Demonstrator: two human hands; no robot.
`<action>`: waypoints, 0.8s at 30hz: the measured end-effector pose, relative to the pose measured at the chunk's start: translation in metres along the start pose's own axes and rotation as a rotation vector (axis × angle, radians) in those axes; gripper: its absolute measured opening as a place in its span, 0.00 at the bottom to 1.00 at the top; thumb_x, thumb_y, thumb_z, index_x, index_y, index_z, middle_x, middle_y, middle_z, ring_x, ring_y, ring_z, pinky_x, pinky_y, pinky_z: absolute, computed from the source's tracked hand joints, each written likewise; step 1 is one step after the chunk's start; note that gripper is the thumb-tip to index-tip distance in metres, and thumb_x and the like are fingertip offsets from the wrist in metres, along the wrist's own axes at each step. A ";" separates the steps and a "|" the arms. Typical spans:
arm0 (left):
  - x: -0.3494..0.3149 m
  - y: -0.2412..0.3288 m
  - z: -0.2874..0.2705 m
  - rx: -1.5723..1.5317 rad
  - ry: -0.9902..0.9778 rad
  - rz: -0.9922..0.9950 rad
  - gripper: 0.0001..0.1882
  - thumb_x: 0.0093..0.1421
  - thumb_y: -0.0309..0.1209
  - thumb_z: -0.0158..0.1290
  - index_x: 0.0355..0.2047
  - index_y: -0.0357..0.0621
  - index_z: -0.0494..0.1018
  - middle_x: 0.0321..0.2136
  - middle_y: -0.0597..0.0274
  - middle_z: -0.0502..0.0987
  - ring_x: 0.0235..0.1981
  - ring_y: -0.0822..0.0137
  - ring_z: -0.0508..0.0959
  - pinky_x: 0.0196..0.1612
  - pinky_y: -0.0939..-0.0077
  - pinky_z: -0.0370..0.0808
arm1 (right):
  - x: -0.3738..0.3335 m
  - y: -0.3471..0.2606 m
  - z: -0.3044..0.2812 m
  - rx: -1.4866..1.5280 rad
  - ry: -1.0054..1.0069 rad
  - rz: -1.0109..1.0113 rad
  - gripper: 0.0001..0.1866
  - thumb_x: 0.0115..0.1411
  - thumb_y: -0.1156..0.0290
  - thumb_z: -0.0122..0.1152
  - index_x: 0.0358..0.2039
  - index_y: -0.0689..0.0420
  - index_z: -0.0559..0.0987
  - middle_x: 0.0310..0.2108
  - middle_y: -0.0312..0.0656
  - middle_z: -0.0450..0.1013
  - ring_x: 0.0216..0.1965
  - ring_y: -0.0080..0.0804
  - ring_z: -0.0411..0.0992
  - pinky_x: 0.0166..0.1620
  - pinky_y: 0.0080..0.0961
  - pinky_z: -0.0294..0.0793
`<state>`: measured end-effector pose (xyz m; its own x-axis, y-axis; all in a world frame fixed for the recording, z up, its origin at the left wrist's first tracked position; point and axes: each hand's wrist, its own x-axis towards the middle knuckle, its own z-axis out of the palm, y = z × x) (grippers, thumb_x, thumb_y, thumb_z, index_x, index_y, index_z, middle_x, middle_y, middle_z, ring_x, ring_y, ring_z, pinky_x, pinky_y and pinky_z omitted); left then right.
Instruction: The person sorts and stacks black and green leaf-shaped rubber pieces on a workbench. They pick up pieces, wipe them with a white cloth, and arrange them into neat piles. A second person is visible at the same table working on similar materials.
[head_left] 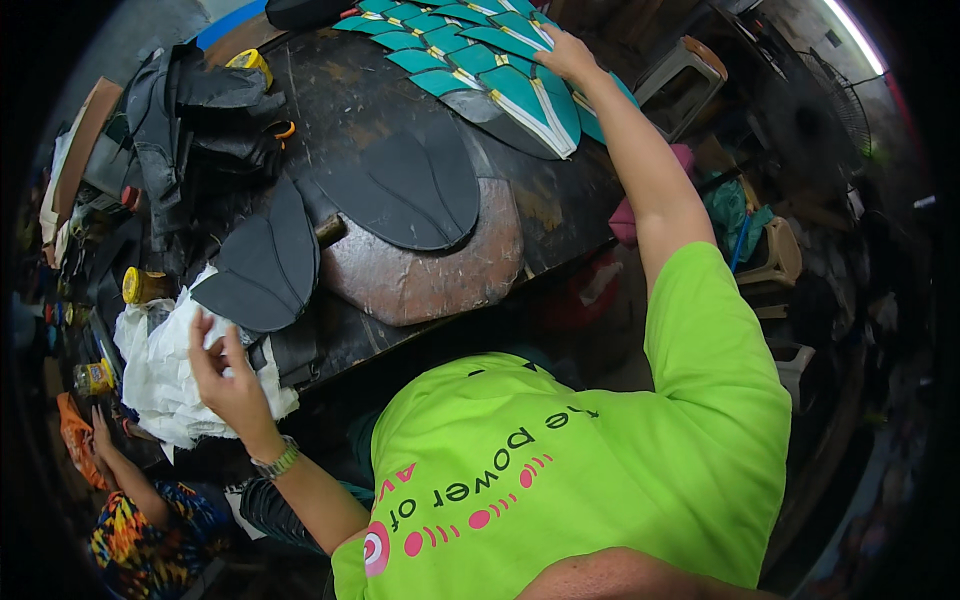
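My left hand (222, 375) is raised with its fingers apart and holds nothing. It is just below the near edge of a dark, rounded leaf-shaped panel (268, 268) that has stitched-looking lines. A second dark panel (415, 190) lies to its right, partly over a worn brown board (425, 275). At the far right my right arm reaches out, and my right hand (568, 55) grips the edge of a teal panel (500, 62) with its fingertips. Rows of overlapping teal panels (432, 82) with white and yellow strips spread around it.
White crumpled cloth (165, 370) hangs at the table's left edge, near a yellow jar (145, 286). Black material scraps (190, 130) are heaped far left. Another person's hand (103, 440) is at lower left by an orange piece. Plastic chairs (685, 85) stand right of the table.
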<state>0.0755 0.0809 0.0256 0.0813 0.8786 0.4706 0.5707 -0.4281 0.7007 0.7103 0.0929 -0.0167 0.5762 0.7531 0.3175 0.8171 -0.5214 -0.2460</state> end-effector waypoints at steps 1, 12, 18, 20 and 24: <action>-0.008 0.005 0.003 -0.035 -0.063 0.049 0.18 0.63 0.24 0.56 0.55 0.40 0.74 0.44 0.58 0.79 0.36 0.69 0.78 0.38 0.77 0.74 | 0.008 0.007 0.012 -0.015 -0.002 -0.008 0.38 0.53 0.51 0.66 0.65 0.46 0.68 0.59 0.53 0.69 0.59 0.56 0.68 0.58 0.49 0.70; -0.059 0.051 0.074 -0.466 -0.593 -0.048 0.18 0.60 0.20 0.58 0.52 0.38 0.75 0.40 0.57 0.81 0.38 0.71 0.81 0.43 0.78 0.77 | -0.054 -0.114 0.001 0.135 0.034 -0.296 0.26 0.63 0.50 0.58 0.57 0.51 0.75 0.31 0.48 0.79 0.32 0.42 0.80 0.35 0.36 0.78; -0.054 0.061 0.110 -0.361 -0.576 0.284 0.16 0.57 0.20 0.59 0.48 0.39 0.77 0.43 0.53 0.80 0.43 0.57 0.80 0.49 0.69 0.76 | -0.115 -0.173 -0.030 0.248 -0.688 -0.352 0.27 0.67 0.62 0.52 0.65 0.54 0.64 0.36 0.57 0.78 0.31 0.45 0.79 0.38 0.38 0.78; -0.053 0.063 0.120 -0.334 -0.597 0.355 0.16 0.57 0.21 0.59 0.47 0.39 0.77 0.45 0.52 0.79 0.46 0.53 0.79 0.51 0.66 0.75 | -0.115 -0.174 -0.027 0.204 -0.487 -0.538 0.26 0.65 0.64 0.54 0.64 0.52 0.66 0.38 0.56 0.79 0.38 0.50 0.78 0.44 0.40 0.77; -0.053 0.063 0.137 -0.272 -0.553 0.451 0.15 0.55 0.23 0.61 0.44 0.41 0.78 0.45 0.54 0.78 0.45 0.52 0.78 0.48 0.64 0.75 | -0.073 -0.141 -0.015 0.217 -0.384 -0.492 0.21 0.61 0.59 0.59 0.54 0.47 0.78 0.42 0.52 0.79 0.44 0.50 0.77 0.49 0.41 0.75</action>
<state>0.2197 0.0365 -0.0284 0.6971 0.5538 0.4554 0.1696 -0.7444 0.6458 0.5538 0.1055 0.0089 0.0555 0.9934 0.1004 0.9374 -0.0172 -0.3478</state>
